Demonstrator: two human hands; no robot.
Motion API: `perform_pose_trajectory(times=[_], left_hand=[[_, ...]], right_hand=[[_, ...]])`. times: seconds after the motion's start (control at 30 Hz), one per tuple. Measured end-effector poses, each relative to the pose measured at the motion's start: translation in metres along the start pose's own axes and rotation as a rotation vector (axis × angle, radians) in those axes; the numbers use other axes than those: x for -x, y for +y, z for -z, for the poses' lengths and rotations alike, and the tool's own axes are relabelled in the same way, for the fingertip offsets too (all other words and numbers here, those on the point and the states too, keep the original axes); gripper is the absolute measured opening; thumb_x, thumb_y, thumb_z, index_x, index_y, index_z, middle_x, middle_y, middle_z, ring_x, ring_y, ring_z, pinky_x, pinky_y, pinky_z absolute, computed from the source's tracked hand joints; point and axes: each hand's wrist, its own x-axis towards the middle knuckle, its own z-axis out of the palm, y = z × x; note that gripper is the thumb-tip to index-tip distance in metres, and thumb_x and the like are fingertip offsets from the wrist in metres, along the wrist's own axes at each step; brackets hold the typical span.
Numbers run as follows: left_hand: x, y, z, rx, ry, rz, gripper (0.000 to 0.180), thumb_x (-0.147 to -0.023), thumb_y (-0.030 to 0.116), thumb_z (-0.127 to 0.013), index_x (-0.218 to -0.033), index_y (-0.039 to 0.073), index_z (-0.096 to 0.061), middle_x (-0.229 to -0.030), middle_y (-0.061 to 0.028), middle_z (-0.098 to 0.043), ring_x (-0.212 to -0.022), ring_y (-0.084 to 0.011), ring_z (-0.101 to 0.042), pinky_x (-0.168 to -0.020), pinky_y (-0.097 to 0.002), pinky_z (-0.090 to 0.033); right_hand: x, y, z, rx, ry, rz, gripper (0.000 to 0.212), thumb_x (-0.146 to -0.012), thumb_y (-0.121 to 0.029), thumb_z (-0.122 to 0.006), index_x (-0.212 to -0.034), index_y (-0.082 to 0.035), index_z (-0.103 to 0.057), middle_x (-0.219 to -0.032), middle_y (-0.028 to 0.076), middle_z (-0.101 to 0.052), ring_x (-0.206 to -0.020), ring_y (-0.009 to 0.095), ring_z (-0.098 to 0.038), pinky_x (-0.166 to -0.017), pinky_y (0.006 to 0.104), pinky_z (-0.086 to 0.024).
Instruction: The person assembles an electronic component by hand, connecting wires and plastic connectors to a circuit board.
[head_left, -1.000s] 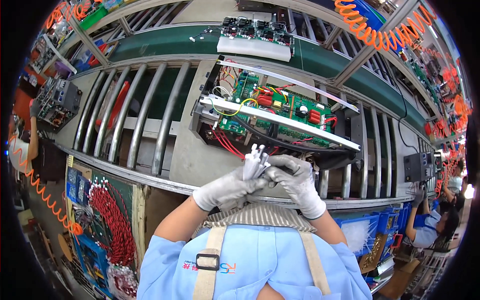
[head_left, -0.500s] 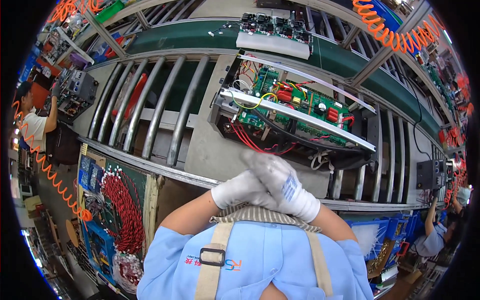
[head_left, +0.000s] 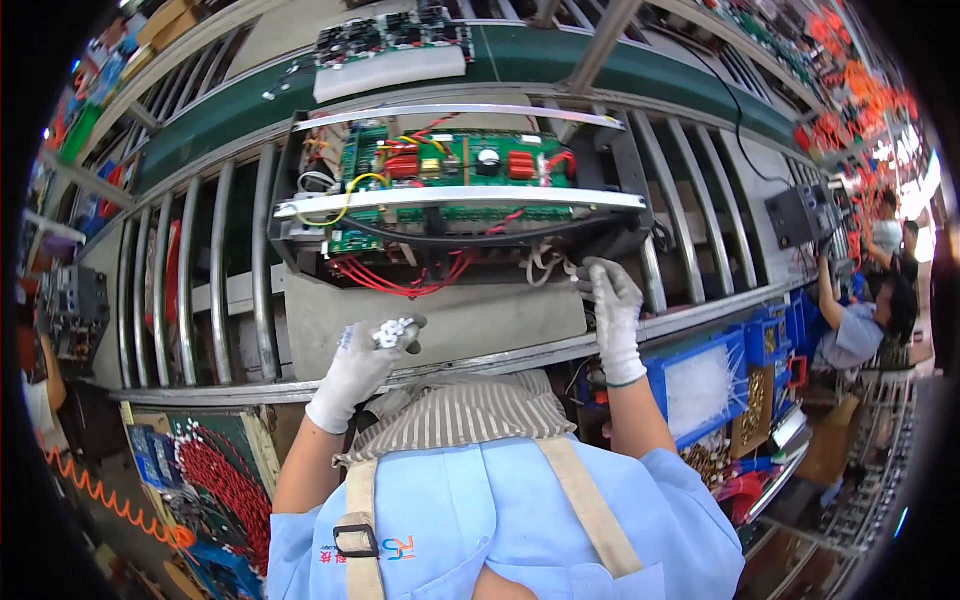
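The left hand (head_left: 358,368) is clasping a white bundle (head_left: 394,333), its ends poking out. The right hand (head_left: 613,308) is hovering near a white cable (head_left: 541,268) below the chassis (head_left: 470,201); whether it is pinching, I cannot tell.

I'm looking down into a factory, at what I take to be an electronics assembly line. Steel rollers (head_left: 220,270) run across my view, with a green belt (head_left: 530,68) behind them. A chassis (head_left: 470,199) full of circuitry sits open on the line, more boards (head_left: 395,40) stand beyond it, and I see boxy units (head_left: 800,215) farther along. Parts are kept within reach: a blue bin (head_left: 652,387) of thin white pieces, bundled red wires (head_left: 230,480). An orange coiled hose (head_left: 113,505) hangs at lower left, and a co-worker (head_left: 850,335) mans the same line to my right.
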Motion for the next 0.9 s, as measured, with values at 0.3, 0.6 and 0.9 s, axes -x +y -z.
perform_pose_trajectory(times=[0.3, 0.6, 0.9], left_hand=[[-0.035, 0.006, -0.052, -0.276, -0.268, 0.028, 0.028, -0.094, 0.025, -0.066, -0.114, 0.005, -0.071, -0.086, -0.0102, -0.073, -0.078, -0.0151, -0.069, -0.072, -0.0314, -0.052], [-0.038, -0.003, -0.057, -0.198, -0.308, -0.055, 0.029, -0.094, 0.025, -0.066, -0.115, 0.006, -0.07, -0.083, -0.0067, -0.07, -0.068, -0.0125, -0.063, -0.064, -0.0304, -0.05], [-0.078, 0.004, -0.082, 0.455, -0.304, 0.211, 0.036, -0.097, 0.039, -0.063, -0.114, 0.008, -0.069, -0.07, 0.0, -0.062, -0.061, -0.0067, -0.058, -0.055, -0.0228, -0.045]], right_hand=[[-0.008, 0.034, -0.065, 0.91, -0.316, 0.0, 0.054, -0.091, -0.038, -0.063, -0.13, -0.002, -0.055, -0.123, 0.023, -0.064, -0.114, 0.038, -0.062, -0.098, 0.0462, -0.048], [-0.012, 0.046, -0.026, 0.596, -0.585, -0.089, 0.057, -0.091, -0.049, -0.062, -0.121, -0.001, -0.059, -0.093, 0.018, -0.068, -0.085, 0.031, -0.067, -0.077, 0.0413, -0.054], [0.084, 0.009, 0.005, -0.103, -0.826, -0.261, 0.052, -0.095, -0.052, -0.061, -0.115, -0.003, -0.066, -0.088, -0.001, -0.061, -0.051, 0.006, -0.052, -0.043, 0.0243, -0.039]])
